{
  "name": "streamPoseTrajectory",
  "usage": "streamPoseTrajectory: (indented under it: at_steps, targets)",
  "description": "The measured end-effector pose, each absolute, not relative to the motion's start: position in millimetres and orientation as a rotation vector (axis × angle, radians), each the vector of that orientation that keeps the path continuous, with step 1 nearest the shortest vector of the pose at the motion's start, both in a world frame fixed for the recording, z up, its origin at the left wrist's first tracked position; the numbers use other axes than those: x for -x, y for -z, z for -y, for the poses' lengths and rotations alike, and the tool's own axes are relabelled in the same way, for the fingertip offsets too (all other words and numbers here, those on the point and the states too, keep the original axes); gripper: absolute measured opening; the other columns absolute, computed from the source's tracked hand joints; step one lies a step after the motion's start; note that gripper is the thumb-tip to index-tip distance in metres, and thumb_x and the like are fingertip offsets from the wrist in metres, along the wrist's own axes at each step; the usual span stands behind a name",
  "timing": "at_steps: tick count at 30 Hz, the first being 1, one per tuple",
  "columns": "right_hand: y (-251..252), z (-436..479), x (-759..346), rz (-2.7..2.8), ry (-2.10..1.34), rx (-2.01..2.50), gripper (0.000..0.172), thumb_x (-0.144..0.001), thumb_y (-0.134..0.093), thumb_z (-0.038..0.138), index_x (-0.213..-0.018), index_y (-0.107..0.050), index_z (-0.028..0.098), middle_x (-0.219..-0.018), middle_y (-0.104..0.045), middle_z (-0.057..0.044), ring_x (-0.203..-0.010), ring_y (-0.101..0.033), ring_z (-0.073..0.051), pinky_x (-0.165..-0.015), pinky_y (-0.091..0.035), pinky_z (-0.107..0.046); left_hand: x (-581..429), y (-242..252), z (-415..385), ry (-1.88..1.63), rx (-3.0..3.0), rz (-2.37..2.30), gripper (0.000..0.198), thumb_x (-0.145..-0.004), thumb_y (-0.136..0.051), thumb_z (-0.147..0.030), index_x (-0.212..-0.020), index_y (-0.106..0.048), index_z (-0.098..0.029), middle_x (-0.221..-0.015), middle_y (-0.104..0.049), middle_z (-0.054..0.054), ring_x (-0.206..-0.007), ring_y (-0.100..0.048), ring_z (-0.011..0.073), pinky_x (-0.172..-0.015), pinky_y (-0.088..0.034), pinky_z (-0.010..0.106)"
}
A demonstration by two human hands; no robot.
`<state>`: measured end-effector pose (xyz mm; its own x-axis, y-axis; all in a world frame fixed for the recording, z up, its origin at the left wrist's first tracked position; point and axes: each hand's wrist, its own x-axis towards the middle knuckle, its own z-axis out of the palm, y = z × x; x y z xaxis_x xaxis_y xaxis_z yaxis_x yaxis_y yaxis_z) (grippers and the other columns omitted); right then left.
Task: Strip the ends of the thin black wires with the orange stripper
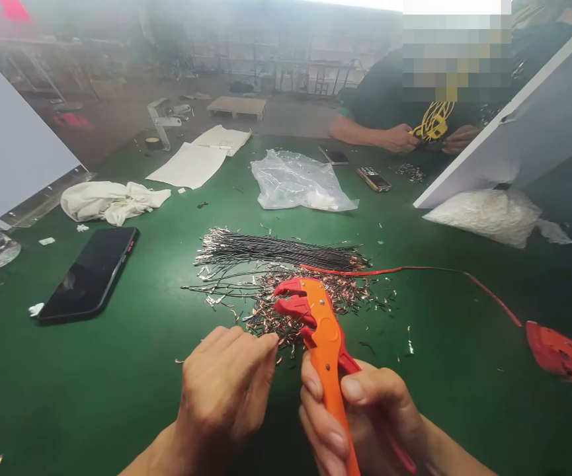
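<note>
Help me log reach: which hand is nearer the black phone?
Left. The left hand is down-right of the phone; the right hand, holding the orange stripper, is farther right.

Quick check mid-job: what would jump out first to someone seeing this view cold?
The orange wire stripper, gripped in the right hand at bottom centre, points at a heap of copper scraps. Behind that lies a bundle of black wires; a black phone rests at left on the green table.

Your view is bright and evenly lit, with soft shadows on the green felt surface (92,396). The far room (266,59) looks hazy and washed out; the edges bend outward.
</note>
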<state>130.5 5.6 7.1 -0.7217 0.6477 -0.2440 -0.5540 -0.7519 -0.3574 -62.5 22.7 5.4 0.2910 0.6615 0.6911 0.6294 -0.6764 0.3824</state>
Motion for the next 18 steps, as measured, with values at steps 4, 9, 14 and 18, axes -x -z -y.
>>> streamPoseTrajectory:
  at_steps: [4, 9, 14, 18]
  targets:
    - [-5, -5, -132, 0.318, -2.453, 0.419, 0.024, -0.072, -0.065, 0.032, -0.086, -0.065, 0.013, -0.059, -0.065, -0.003, -0.053, -0.064, -0.015, -0.052, -0.050, -0.023, 62, 0, -20, -1.274, -2.554, -1.239, 0.019, -0.084, -0.059, -0.001, -0.097, -0.060, -0.015, -0.058, -0.054, -0.004, -0.050, -0.040, 0.0108, -0.052, -0.032, 0.027]
    - [-2, -1, -131, 0.348, -2.482, 0.362, 0.029, -0.070, -0.066, 0.022, -0.097, -0.066, 0.010, -0.072, -0.073, -0.009, -0.064, -0.069, -0.016, -0.063, -0.051, -0.025, 62, 3, -19, -1.250, -2.561, -1.240, 0.026, -0.087, -0.055, -0.001, -0.109, -0.060, -0.015, -0.065, -0.061, -0.002, -0.052, -0.049, 0.0104, -0.053, -0.035, 0.026]
    - [-11, -1, -125, 0.347, -2.482, 0.357, 0.045, -0.058, -0.063, 0.005, -0.103, -0.065, 0.012, -0.085, -0.073, -0.007, -0.084, -0.073, -0.020, -0.081, -0.052, -0.034, 61, 6, -17, -1.236, -2.463, -1.209, 0.026, -0.087, -0.055, -0.001, -0.109, -0.060, -0.014, -0.066, -0.060, -0.001, -0.056, -0.050, 0.0105, -0.054, -0.036, 0.025]
    - [-8, 0, -124, 0.306, -2.500, 0.330, 0.050, -0.052, -0.056, 0.002, -0.100, -0.066, 0.010, -0.082, -0.073, -0.007, -0.081, -0.072, -0.020, -0.077, -0.052, -0.031, 60, 6, -16, -1.237, -2.454, -1.162, 0.022, -0.087, -0.054, 0.000, -0.104, -0.060, -0.013, -0.063, -0.055, -0.002, -0.054, -0.046, 0.0104, -0.053, -0.034, 0.025]
